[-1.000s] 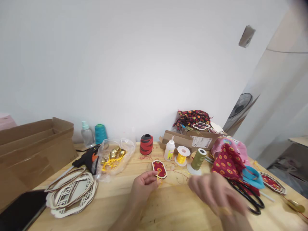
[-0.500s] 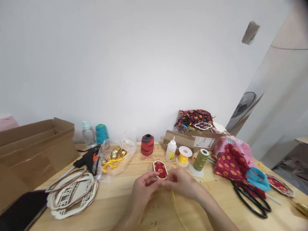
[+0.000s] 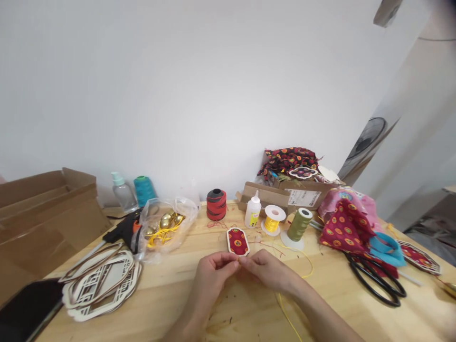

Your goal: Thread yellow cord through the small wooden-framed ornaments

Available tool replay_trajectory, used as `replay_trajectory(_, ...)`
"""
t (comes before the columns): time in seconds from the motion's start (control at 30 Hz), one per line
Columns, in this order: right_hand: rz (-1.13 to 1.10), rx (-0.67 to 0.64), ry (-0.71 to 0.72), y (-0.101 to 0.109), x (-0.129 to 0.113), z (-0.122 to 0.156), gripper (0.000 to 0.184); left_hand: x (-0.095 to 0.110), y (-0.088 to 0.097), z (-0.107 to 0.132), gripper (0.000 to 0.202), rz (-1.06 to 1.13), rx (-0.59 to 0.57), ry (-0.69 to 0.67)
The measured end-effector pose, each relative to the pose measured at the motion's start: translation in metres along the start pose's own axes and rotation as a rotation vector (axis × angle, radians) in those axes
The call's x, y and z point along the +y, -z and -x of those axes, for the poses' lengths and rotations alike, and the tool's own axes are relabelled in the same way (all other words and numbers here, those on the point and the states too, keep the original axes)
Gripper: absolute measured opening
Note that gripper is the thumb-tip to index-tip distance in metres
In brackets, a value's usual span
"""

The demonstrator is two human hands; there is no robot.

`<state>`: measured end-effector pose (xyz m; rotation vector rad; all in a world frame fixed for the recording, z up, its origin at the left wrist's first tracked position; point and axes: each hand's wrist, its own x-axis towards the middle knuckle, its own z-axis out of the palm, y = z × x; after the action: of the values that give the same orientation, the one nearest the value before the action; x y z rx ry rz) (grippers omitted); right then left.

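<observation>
Both hands are pinched up tight here: the left grip (image 3: 213,274) and right grip (image 3: 267,270) meet fingertip to fingertip, apparently on a yellow cord (image 3: 285,313) that trails off toward 5 o'clock. The red fabric ornament (image 3: 237,241) lies flat on the wooden surface (image 3: 167,289) at 12 o'clock, just past the fingertips, so the pinch sits right by its bottom edge.

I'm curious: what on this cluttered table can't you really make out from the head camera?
Head view only:
- What the left hand and right hand pinch beside the red fabric panel: hidden by their fingers.
- Gold pieces: blurred by the plastic bag.
- Dark slab: cut off by the lower edge.
- Label on the cardboard box: print too small.
</observation>
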<state>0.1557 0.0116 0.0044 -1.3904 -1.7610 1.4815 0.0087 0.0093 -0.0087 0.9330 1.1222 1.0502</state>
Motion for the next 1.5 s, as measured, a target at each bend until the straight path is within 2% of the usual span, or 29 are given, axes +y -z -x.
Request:
replay_trajectory(0.1, -0.255, -0.033, -0.099, -0.004, -0.002, 0.001, 0.045, 0.002, -0.001, 0.002, 0.014, 0.057, 0.039, -0.007)
replay_trajectory(0.2, -0.503, -0.004, -0.177, -0.005, -0.003, -0.001, 0.039, 0.002, -0.001, 0.002, 0.016, 0.091, 0.064, 0.014)
replay_trajectory(0.33, -0.668, 0.041, -0.153, -0.004, -0.004, -0.004, 0.036, 0.0, -0.001, 0.001, 0.015, 0.086, 0.04, 0.021)
replay_trajectory(0.5, -0.658, 0.136, -0.133, -0.007, -0.006, -0.005, 0.03, -0.002, -0.002, 0.001, 0.015, 0.08, -0.026, 0.041)
replay_trajectory(0.63, -0.664, 0.174, -0.1, -0.011, -0.006, -0.006, 0.03, 0.0, -0.001, 0.001, 0.012, 0.141, -0.002, 0.033)
replay_trajectory(0.77, -0.644, 0.183, -0.072, -0.012, -0.006, -0.006, 0.031, 0.004, -0.003, 0.001, 0.014, 0.089, -0.021, 0.066)
replay_trajectory(0.9, -0.601, 0.185, -0.071, -0.013, -0.005, -0.007, 0.031, 0.005, -0.009, 0.0, 0.024, -0.007, 0.01, -0.005)
replay_trajectory(1.1, -0.558, 0.218, -0.067, -0.017, -0.001, -0.011, 0.035, -0.004, -0.005, -0.006, 0.02, -0.128, 0.031, -0.238)
replay_trajectory(1.33, -0.556, 0.203, -0.07, -0.016, 0.0, -0.011, 0.036, -0.005, 0.001, -0.006, 0.019, -0.223, 0.038, -0.218)
replay_trajectory(1.5, -0.61, 0.163, -0.099, -0.013, -0.005, -0.008, 0.027, -0.005, 0.001, -0.007, 0.021, -0.221, 0.027, -0.219)
